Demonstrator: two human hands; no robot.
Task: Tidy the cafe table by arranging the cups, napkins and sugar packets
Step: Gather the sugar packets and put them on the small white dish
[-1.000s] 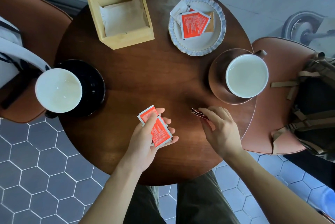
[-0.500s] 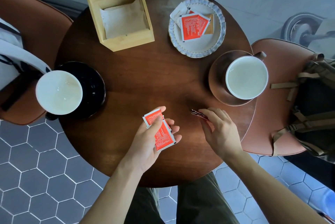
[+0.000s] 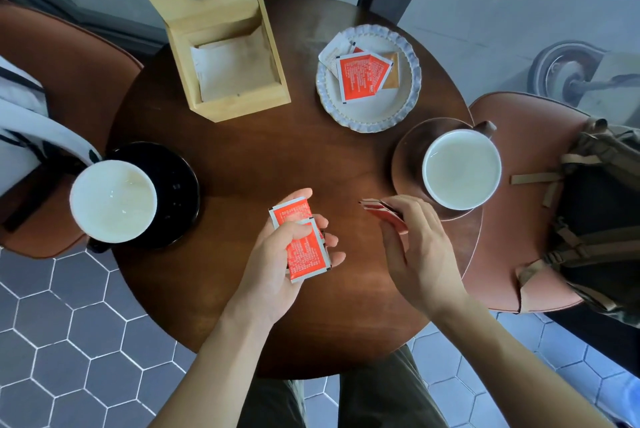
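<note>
2 red sugar packets (image 3: pixel 304 240) are gripped flat in the left hand (image 3: pixel 277 264), fanned, long axes running toward the scalloped plate (image 3: pixel 398 112). More packets (image 3: pixel 382 211) are pinched edge-on in the right hand (image 3: pixel 419 254). The plate, already holding packets (image 3: pixel 362 75), lies beyond both hands, slightly nearer the right one, judged the likely destination.

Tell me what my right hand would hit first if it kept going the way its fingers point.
Probably nothing soon. The right hand, pinching packets, points up-left over bare table; the wooden napkin box lies furthest along that line. Depth is unclear.
</note>
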